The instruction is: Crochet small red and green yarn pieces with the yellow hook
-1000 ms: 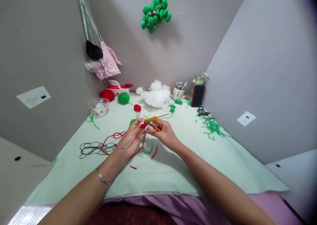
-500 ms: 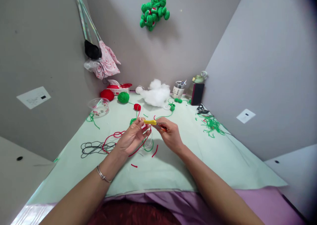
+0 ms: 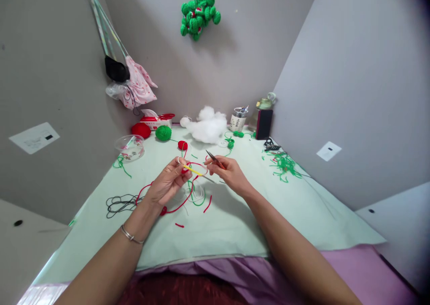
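My left hand (image 3: 169, 179) is closed around a small red-and-white crochet piece, mostly hidden by the fingers. A yellow-handled crochet hook (image 3: 193, 170) sticks out from these fingers, its metal shaft pointing down to the right. Red yarn (image 3: 186, 200) hangs below the hook and curves left across the table. In my right hand (image 3: 231, 175) is a pair of small scissors (image 3: 212, 156) with orange handles, blades pointing up and left. A red strand arcs from the left fingers toward the right fingertips, which seem to pinch it.
White stuffing (image 3: 208, 126), a green yarn ball (image 3: 163, 133) and red yarn balls (image 3: 141, 130) lie at the back. Black cord (image 3: 122, 204) is at left, green scraps (image 3: 285, 165) at right. A pen tin (image 3: 238, 120) and phone (image 3: 264, 124) stand at the back right.
The hook has swung from level to slanting down to the right, away from my right hand. The scissors now point upward, and a red strand spans the gap between my hands.
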`<state>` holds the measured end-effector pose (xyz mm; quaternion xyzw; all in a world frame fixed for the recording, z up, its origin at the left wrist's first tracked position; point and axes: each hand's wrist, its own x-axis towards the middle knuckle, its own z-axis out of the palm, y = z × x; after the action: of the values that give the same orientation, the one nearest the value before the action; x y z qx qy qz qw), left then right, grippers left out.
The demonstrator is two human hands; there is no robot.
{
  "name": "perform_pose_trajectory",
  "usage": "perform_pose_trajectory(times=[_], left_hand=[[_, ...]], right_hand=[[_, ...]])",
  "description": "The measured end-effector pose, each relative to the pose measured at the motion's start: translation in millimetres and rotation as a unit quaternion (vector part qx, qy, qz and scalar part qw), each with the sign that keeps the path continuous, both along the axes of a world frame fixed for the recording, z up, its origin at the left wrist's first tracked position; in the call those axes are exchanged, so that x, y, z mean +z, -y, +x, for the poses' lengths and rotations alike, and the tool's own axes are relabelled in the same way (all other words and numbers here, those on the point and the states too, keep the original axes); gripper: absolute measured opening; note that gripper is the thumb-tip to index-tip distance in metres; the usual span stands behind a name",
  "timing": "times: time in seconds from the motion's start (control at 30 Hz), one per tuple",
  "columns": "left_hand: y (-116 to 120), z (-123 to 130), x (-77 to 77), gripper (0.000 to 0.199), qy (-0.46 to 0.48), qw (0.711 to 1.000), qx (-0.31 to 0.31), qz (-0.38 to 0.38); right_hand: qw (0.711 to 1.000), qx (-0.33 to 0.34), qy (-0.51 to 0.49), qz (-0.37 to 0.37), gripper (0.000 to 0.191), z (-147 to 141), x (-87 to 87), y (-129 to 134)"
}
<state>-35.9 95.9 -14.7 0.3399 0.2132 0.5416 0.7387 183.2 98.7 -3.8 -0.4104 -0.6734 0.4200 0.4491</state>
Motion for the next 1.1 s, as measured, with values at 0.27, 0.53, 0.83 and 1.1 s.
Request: perform_pose_trajectory(times=[0.27, 0.53, 0.83, 1.1], left_hand=[[-2, -20, 1.7, 0.032, -0.059, 0.997, 0.013, 0.052], [3, -14, 7.3, 0.033, -0.093, 0.992, 0.003, 0.08], [4, -14, 4.6, 0.032, -0.094, 0.992, -0.003, 0.087], [0, -16, 1.2, 0.032, -0.091, 0.992, 0.001, 0.089]], right_hand=[[0.971, 0.211, -0.018, -0.107, 0.059, 4, 7.4, 14], [0.964, 0.233, -0.019, -0.126, 0.056, -8, 3.2, 18], [0.967, 0.209, -0.058, -0.134, 0.054, -19, 0.7, 20], [0.973, 0.176, -0.066, -0.135, 0.056, -25, -3.1, 21]])
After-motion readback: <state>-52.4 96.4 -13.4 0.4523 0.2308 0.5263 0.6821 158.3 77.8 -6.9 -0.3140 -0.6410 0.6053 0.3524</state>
